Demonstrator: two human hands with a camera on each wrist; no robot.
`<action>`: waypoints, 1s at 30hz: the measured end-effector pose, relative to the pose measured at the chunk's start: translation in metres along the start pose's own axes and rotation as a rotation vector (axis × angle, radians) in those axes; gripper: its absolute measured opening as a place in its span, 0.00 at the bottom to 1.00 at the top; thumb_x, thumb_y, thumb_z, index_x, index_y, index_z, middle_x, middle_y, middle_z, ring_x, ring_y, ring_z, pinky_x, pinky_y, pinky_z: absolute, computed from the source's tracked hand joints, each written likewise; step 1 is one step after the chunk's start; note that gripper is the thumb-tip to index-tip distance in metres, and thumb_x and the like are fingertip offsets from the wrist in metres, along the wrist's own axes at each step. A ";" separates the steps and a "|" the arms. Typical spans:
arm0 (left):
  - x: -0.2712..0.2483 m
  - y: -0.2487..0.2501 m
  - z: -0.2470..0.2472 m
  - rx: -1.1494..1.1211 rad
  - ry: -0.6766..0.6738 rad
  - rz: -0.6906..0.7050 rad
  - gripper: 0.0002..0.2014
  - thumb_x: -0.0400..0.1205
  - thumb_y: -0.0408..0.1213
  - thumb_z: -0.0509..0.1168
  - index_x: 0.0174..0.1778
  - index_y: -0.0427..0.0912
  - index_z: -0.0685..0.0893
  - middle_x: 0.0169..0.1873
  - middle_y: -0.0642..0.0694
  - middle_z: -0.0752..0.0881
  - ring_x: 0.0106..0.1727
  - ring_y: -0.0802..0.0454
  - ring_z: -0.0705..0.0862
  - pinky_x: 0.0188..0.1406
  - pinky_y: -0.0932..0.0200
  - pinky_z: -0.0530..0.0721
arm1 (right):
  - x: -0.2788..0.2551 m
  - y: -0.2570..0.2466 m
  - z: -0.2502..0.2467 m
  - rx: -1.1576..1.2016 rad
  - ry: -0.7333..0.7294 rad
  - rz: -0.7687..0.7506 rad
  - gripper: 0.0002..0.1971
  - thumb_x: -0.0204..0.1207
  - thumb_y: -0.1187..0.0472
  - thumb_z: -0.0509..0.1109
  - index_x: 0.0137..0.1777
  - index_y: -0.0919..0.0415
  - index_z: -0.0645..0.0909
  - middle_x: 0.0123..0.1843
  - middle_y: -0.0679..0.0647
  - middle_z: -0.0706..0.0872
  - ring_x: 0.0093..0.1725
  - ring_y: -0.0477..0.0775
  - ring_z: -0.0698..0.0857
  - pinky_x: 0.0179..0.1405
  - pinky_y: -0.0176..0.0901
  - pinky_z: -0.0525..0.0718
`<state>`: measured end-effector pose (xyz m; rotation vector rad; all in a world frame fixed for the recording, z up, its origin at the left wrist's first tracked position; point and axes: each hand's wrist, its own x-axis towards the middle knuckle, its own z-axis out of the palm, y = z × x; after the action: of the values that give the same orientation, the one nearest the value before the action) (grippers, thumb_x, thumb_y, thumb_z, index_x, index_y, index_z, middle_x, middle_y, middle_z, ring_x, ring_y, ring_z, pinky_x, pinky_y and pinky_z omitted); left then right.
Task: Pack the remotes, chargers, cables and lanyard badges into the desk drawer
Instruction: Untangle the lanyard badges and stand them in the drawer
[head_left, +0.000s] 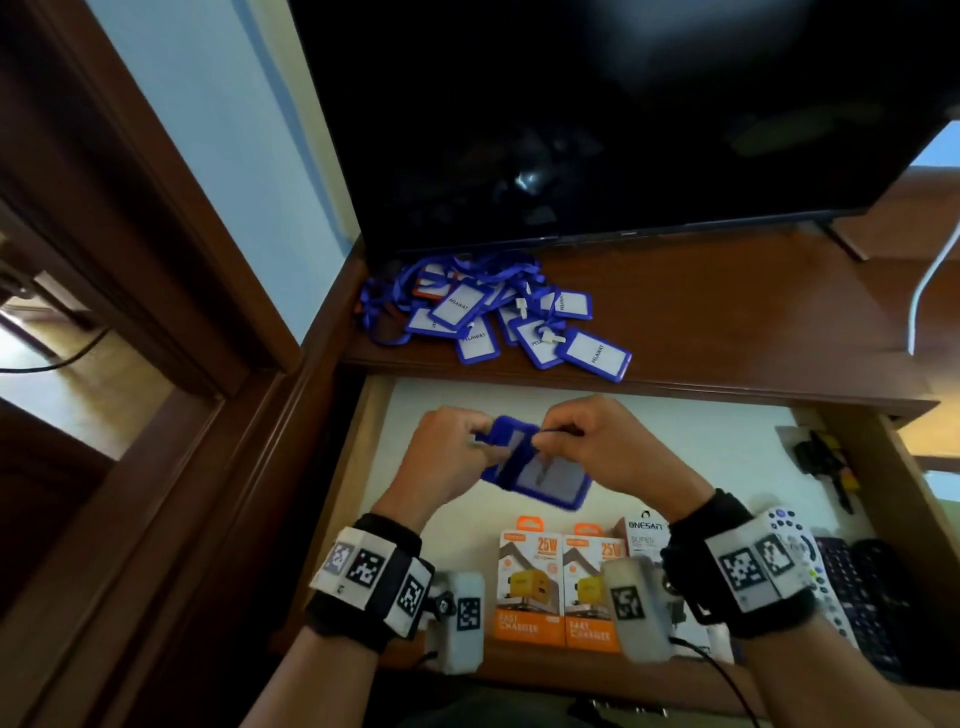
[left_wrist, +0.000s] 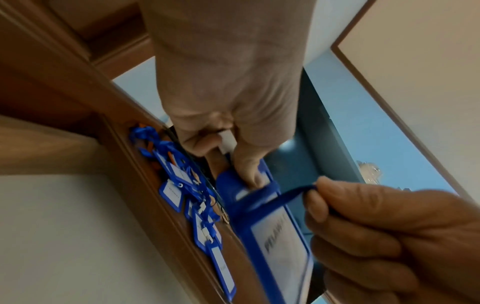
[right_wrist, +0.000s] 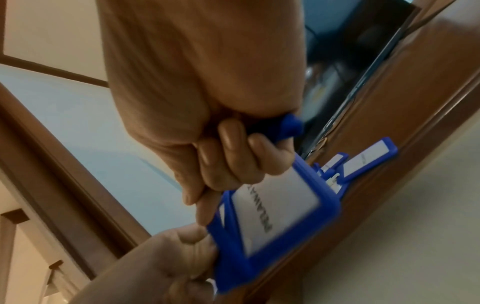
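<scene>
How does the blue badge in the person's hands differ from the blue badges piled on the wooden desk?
The blue plastic badge holder in hand is lifted over the open drawer; the heap of blue badge holders lies on the wooden desk top. The held one is gripped by the left hand, while the right hand pinches its blue strap; the heap's straps lie tangled and untouched. Both show the same blue frame and white card.
</scene>
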<state>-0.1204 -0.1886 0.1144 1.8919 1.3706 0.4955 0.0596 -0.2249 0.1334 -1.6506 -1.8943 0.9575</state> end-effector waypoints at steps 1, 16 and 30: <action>0.000 0.001 -0.001 0.042 -0.066 0.018 0.05 0.74 0.32 0.74 0.45 0.42 0.91 0.37 0.53 0.86 0.41 0.57 0.81 0.39 0.65 0.73 | 0.000 0.004 -0.002 0.023 0.022 -0.003 0.09 0.77 0.61 0.71 0.37 0.62 0.84 0.33 0.50 0.83 0.31 0.41 0.77 0.32 0.30 0.73; -0.011 0.005 0.039 -0.625 -0.007 -0.067 0.14 0.79 0.22 0.64 0.53 0.43 0.87 0.47 0.45 0.90 0.49 0.52 0.86 0.50 0.60 0.84 | -0.024 0.044 0.015 0.735 0.074 0.170 0.15 0.78 0.76 0.64 0.37 0.55 0.75 0.25 0.45 0.84 0.26 0.38 0.83 0.31 0.33 0.81; -0.008 -0.031 0.017 -1.047 0.280 -0.235 0.13 0.83 0.25 0.58 0.50 0.43 0.86 0.42 0.49 0.92 0.46 0.53 0.89 0.44 0.59 0.87 | 0.028 0.037 0.055 0.917 -0.253 0.214 0.11 0.82 0.63 0.63 0.47 0.69 0.84 0.30 0.60 0.77 0.26 0.50 0.72 0.27 0.41 0.71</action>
<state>-0.1318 -0.1970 0.0804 0.8208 1.1198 1.1135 0.0394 -0.2080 0.0660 -1.1906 -1.0896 1.8321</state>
